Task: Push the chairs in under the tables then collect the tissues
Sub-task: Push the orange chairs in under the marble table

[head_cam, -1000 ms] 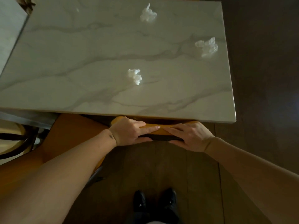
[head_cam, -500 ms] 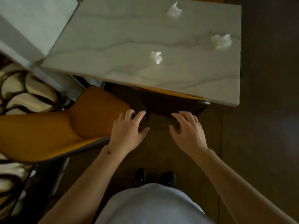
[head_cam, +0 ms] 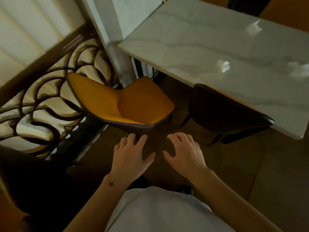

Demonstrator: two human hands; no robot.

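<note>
A yellow-cushioned chair [head_cam: 120,104] with a dark shell stands out from the tables, left of centre, its backrest toward the railing. A second chair [head_cam: 225,111] is tucked under the marble table [head_cam: 192,41]; only its dark back shows. Three crumpled white tissues lie on the table: one [head_cam: 223,66], one at the right edge [head_cam: 299,69], one farther back [head_cam: 253,28]. My left hand [head_cam: 132,154] and my right hand [head_cam: 183,151] hover with fingers spread just in front of the yellow chair's near edge, holding nothing.
A dark curled metal railing [head_cam: 41,97] runs along the left, close behind the yellow chair. A second marble table [head_cam: 138,15] adjoins at the top centre. Brown tiled floor [head_cam: 250,173] stretches right and below.
My hands have let go of the tucked chair's back and drawn away, fingers spread. My view has swung left, bringing the yellow chair and the railing to the centre.
</note>
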